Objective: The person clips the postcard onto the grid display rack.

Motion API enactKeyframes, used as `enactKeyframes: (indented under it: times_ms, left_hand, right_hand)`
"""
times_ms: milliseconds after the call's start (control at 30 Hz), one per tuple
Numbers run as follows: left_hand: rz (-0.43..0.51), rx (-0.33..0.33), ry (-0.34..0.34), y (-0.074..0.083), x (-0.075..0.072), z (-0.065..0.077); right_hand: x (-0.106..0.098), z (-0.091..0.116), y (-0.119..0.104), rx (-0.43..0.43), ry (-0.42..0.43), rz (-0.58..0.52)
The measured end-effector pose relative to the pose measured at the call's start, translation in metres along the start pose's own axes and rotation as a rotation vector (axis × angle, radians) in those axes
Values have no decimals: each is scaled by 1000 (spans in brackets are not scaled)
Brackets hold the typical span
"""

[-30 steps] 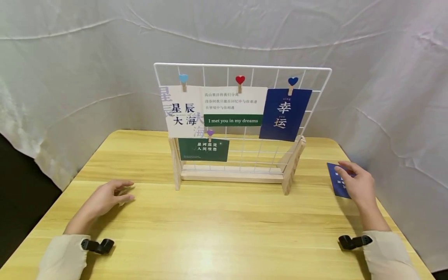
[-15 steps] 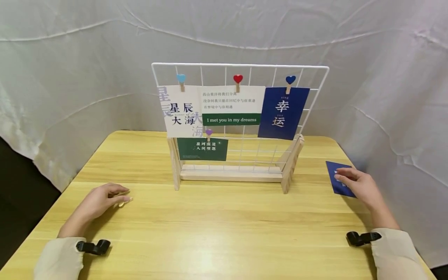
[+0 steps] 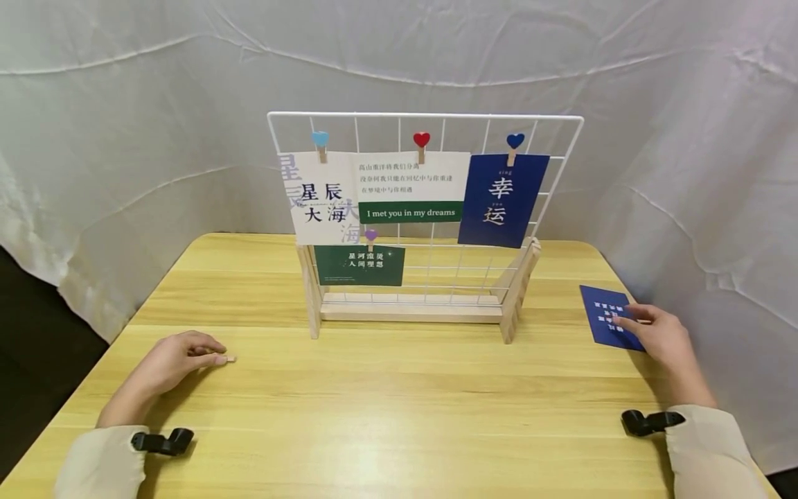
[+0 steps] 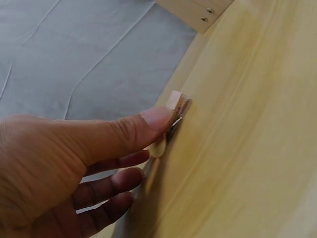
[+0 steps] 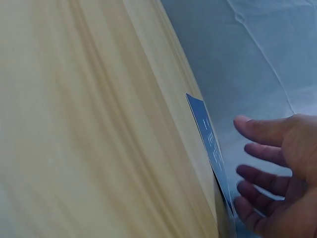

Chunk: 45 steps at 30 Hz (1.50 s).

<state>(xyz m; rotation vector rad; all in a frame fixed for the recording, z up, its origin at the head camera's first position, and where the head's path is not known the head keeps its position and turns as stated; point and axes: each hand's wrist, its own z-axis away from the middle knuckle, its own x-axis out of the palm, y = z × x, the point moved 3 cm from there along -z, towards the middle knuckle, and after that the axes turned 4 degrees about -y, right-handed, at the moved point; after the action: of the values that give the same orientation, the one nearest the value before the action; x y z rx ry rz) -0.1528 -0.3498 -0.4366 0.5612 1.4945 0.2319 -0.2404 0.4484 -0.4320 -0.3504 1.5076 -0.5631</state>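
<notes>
Near the table's left side, my left hand (image 3: 170, 360) pinches a small wooden clothespin (image 4: 174, 102) between thumb and fingers. Its pale tip pokes out past the thumb in the head view, low over the tabletop. On the right side, a dark blue card (image 3: 597, 313) with white lettering lies by the table's edge. My right hand (image 3: 666, 339) hovers at the card's right part, overlapping it in the head view. The right wrist view shows the thumb and fingers (image 5: 257, 151) spread loosely with nothing between them, beside the card.
A white wire grid (image 3: 430, 116) on a wooden stand (image 3: 411, 313) stands mid-table. Heart-topped clips, such as the red one (image 3: 421, 140), hold several cards on it, among them a blue card (image 3: 503, 201) and a green card (image 3: 359, 267). Grey-white curtains (image 3: 156, 90) surround the table.
The left hand has moved slightly down and left and now pinches the clothespin. The right hand has drawn back to the right, uncovering more of the blue card.
</notes>
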Motion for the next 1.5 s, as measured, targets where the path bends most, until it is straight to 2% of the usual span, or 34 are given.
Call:
enactKeyframes:
  times_ms: [233,467,600,933,1033,1167,1300,1500]
  left_hand:
    - [1,-18,8,0,2,-3]
    - [2,-33,-3,-1,3,-2]
    - [-7,-14,-8,-1,3,-2]
    - [-24,-9,-16,1,4,-5]
    - [-22,-5,-18,2,5,-5]
    - [-7,-8,-16,3,7,-5]
    - [8,-13,-2,3,9,-5]
    - [25,-30,-3,3,9,-6]
  right_hand:
    - [0,1,7,70,-82,58]
    - [2,2,7,98,-108,155]
    - [1,3,5,86,-107,198]
    - [1,3,-1,-3,-192,167]
    - [-3,5,-3,32,-219,213]
    - [-5,5,-3,124,-273,268]
    - [-4,2,-5,161,-315,227]
    - [-2,-6,0,76,-298,88]
